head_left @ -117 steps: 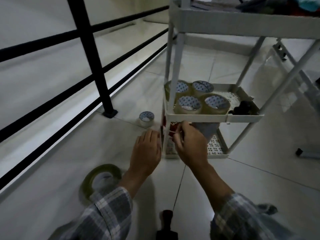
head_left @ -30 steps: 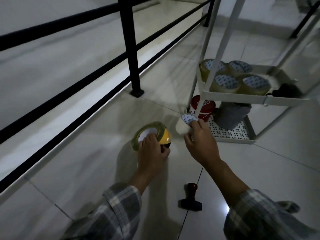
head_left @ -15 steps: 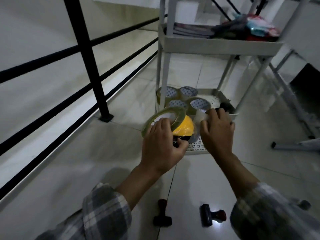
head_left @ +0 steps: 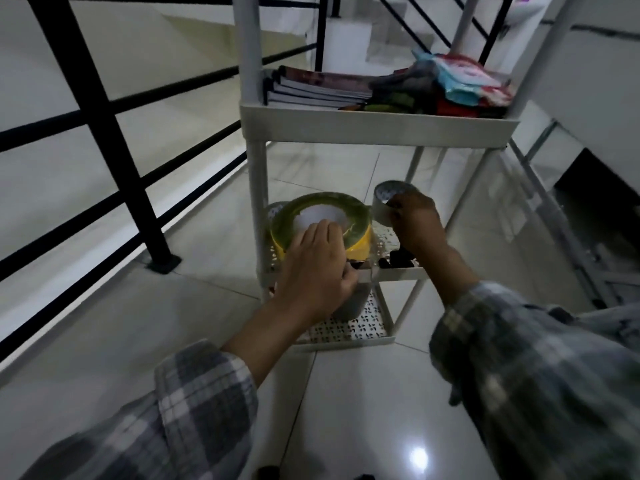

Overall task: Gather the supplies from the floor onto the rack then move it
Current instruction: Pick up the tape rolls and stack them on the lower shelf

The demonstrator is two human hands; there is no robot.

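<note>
A white three-tier rack (head_left: 377, 128) stands on the tiled floor ahead of me. My left hand (head_left: 317, 268) grips a large yellow tape roll with a green top face (head_left: 322, 211), held over the left half of the middle shelf (head_left: 398, 271). My right hand (head_left: 417, 223) holds a small clear tape roll (head_left: 384, 199) above the right part of that shelf. The tape rolls lying on the middle shelf are mostly hidden behind my hands. A grey container (head_left: 351, 304) sits on the perforated bottom shelf (head_left: 349, 329).
The top shelf carries stacked notebooks (head_left: 311, 88) and colourful packets (head_left: 460, 81). A black railing (head_left: 104, 140) runs along the left, its post bolted to the floor beside the rack. Metal frame legs (head_left: 568, 233) lean at the right. Dark items (head_left: 266, 474) lie on the floor at the bottom edge.
Both hands picked tape rolls off the floor and raised them to the middle shelf. My view has tilted up, so the stamps on the floor have dropped to the bottom edge.
</note>
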